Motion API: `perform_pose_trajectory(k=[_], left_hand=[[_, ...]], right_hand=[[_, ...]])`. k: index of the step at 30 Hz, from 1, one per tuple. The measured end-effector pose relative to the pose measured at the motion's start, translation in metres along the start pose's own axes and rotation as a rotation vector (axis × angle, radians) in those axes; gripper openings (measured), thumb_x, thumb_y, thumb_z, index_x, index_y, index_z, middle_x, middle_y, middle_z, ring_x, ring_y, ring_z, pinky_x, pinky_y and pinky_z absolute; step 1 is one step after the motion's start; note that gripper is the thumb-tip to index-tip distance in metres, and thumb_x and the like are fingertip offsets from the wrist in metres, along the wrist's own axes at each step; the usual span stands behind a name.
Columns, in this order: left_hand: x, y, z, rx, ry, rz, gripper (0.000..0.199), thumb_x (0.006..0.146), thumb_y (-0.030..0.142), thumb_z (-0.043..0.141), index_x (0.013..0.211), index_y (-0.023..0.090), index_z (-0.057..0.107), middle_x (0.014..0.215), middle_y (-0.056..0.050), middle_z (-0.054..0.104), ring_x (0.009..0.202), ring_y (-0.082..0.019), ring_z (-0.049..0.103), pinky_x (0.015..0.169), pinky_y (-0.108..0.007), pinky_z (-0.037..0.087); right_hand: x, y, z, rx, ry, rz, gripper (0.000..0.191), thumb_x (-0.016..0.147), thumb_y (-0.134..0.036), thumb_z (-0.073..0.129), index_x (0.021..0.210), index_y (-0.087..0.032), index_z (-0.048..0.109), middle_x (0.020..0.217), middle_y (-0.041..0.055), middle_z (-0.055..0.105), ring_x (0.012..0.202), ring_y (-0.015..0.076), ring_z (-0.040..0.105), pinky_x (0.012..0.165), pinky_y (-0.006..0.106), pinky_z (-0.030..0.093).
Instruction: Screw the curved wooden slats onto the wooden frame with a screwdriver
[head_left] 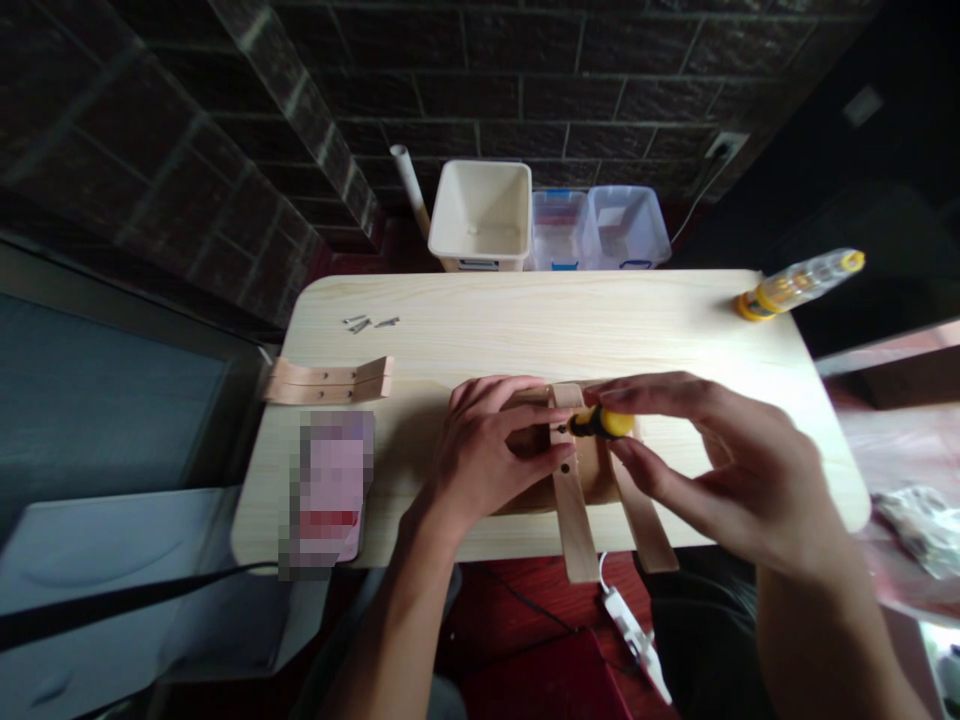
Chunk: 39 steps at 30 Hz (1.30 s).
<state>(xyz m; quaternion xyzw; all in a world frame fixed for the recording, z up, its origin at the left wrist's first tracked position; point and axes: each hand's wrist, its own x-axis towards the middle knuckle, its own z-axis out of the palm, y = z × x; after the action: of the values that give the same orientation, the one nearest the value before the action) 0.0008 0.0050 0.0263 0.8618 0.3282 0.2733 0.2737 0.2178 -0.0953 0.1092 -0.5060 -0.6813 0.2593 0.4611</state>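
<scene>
A short yellow and black screwdriver points left, its tip at the upper hole of a light wooden strip. My right hand has its thumb and fingers around the yellow handle. My left hand rests on a brown wooden piece under the strips, its thumb and index finger on either side of the screwdriver tip at the strip. A dark hole shows lower on that strip. A second wooden strip slants beside it, partly under my right hand. Both strips stick out over the table's front edge.
On the table lie loose screws, two curved wooden pieces and a blurred pink item at left. A clear bottle-like container stands back right. Bins are behind; a power strip is below.
</scene>
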Motion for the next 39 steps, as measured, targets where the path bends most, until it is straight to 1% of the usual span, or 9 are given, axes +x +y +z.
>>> perform_pose_trajectory(k=[4, 11, 17, 23, 26, 30, 32, 35, 39], left_hand=[[-0.0007, -0.0016, 0.0008, -0.002, 0.004, 0.004, 0.026, 0.088, 0.039, 0.090, 0.113, 0.038, 0.084, 0.137, 0.001, 0.077, 0.130, -0.027, 0.068, 0.116, -0.049, 0.046], [0.0006, -0.0010, 0.0012, -0.006, -0.002, 0.006, 0.028, 0.087, 0.040, 0.091, 0.114, 0.038, 0.084, 0.136, 0.002, 0.078, 0.130, -0.027, 0.068, 0.115, -0.049, 0.046], [0.0003, 0.0006, 0.0006, -0.007, 0.004, -0.005, 0.026, 0.086, 0.039, 0.091, 0.112, 0.037, 0.084, 0.136, 0.001, 0.078, 0.130, -0.027, 0.068, 0.116, -0.050, 0.046], [0.0001, -0.0001, 0.0008, -0.006, 0.000, -0.012, 0.027, 0.086, 0.040, 0.091, 0.112, 0.037, 0.084, 0.136, 0.001, 0.078, 0.129, -0.028, 0.068, 0.115, -0.050, 0.046], [-0.0004, -0.0009, 0.0010, -0.001, -0.007, -0.007, 0.029, 0.087, 0.042, 0.091, 0.115, 0.038, 0.083, 0.137, 0.001, 0.077, 0.130, -0.028, 0.068, 0.116, -0.050, 0.046], [-0.0015, -0.0021, 0.0016, -0.004, -0.002, 0.004, 0.031, 0.087, 0.044, 0.091, 0.116, 0.038, 0.082, 0.137, 0.001, 0.077, 0.131, -0.027, 0.067, 0.116, -0.049, 0.046], [-0.0018, -0.0022, 0.0018, -0.005, -0.005, 0.007, 0.029, 0.088, 0.044, 0.090, 0.115, 0.038, 0.083, 0.137, 0.001, 0.077, 0.131, -0.027, 0.067, 0.116, -0.049, 0.046], [-0.0016, -0.0014, 0.0016, -0.005, 0.004, 0.003, 0.026, 0.088, 0.042, 0.090, 0.114, 0.039, 0.083, 0.136, 0.001, 0.077, 0.131, -0.027, 0.067, 0.116, -0.049, 0.046], [-0.0005, 0.0011, 0.0001, -0.004, -0.015, -0.019, 0.024, 0.089, 0.041, 0.089, 0.113, 0.039, 0.084, 0.137, 0.001, 0.078, 0.132, -0.027, 0.067, 0.116, -0.050, 0.046]], right_hand=[[0.0004, 0.0005, -0.0011, -0.011, 0.008, -0.007, 0.044, 0.093, -0.010, 0.079, 0.133, -0.027, 0.073, 0.127, 0.0047, 0.082, 0.120, 0.0216, 0.079, 0.104, 0.031, 0.065], [0.0026, -0.0003, -0.0005, -0.028, -0.005, -0.029, 0.043, 0.095, -0.010, 0.077, 0.135, -0.025, 0.072, 0.132, 0.0056, 0.081, 0.125, 0.0209, 0.078, 0.108, 0.029, 0.064], [0.0000, -0.0003, 0.0006, -0.023, 0.016, -0.015, 0.043, 0.095, -0.011, 0.078, 0.134, -0.027, 0.073, 0.128, 0.0054, 0.082, 0.120, 0.0228, 0.080, 0.103, 0.034, 0.068], [0.0007, 0.0008, 0.0014, -0.026, 0.022, -0.019, 0.044, 0.094, -0.010, 0.079, 0.134, -0.028, 0.073, 0.128, 0.0050, 0.082, 0.120, 0.0222, 0.079, 0.104, 0.032, 0.066], [0.0013, 0.0000, 0.0016, -0.033, 0.022, -0.036, 0.048, 0.094, -0.009, 0.078, 0.137, -0.028, 0.072, 0.129, 0.0047, 0.081, 0.119, 0.0219, 0.079, 0.103, 0.032, 0.066], [0.0029, -0.0016, 0.0019, -0.038, 0.006, -0.089, 0.046, 0.094, -0.006, 0.076, 0.135, -0.027, 0.073, 0.130, 0.0064, 0.080, 0.121, 0.0220, 0.078, 0.103, 0.033, 0.067], [0.0033, -0.0017, 0.0026, -0.037, 0.001, -0.077, 0.043, 0.094, -0.006, 0.076, 0.132, -0.026, 0.075, 0.131, 0.0075, 0.080, 0.123, 0.0232, 0.078, 0.105, 0.035, 0.066], [0.0023, -0.0001, 0.0040, -0.004, 0.024, -0.053, 0.047, 0.093, -0.004, 0.075, 0.134, -0.026, 0.073, 0.133, 0.0076, 0.079, 0.128, 0.0239, 0.076, 0.109, 0.036, 0.065], [0.0000, 0.0031, 0.0044, 0.019, 0.043, -0.058, 0.051, 0.092, 0.000, 0.074, 0.134, -0.029, 0.072, 0.127, 0.0059, 0.080, 0.121, 0.0231, 0.077, 0.104, 0.037, 0.066]])
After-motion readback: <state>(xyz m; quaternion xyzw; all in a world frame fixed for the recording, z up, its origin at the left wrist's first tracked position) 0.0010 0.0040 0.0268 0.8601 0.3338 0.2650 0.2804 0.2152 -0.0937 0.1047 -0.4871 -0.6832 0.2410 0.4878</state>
